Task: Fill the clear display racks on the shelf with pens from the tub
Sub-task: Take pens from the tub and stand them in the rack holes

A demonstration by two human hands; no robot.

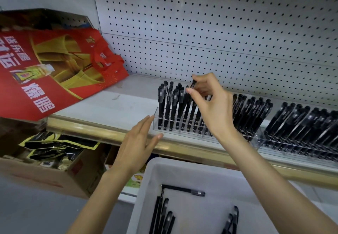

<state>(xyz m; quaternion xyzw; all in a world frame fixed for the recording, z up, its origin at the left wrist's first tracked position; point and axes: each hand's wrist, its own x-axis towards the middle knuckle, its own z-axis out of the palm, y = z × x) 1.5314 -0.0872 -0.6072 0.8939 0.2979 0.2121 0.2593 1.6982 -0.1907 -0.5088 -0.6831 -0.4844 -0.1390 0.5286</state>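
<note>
Nearest, the white tub (pixel 151 179) holds loose pens (pixel 182 190) lying flat, with a cardboard box (pixel 45 177) to its left. On the shelf (pixel 109 109), the left hand (pixel 137 142) is flat and holds nothing, its straight fingers (pixel 146 122) at the clear rack's (pixel 155 122) left end. Standing pens (pixel 165 103) crowd that rack. Above them the right hand (pixel 212 105) pinches a black pen (pixel 193 83) by the cap; it is near upright, cap up, top leaning right. Full racks (pixel 259 138) sit to the right, a red bag (pixel 54 69) to the left, and pegboard (pixel 201 32) behind.
</note>
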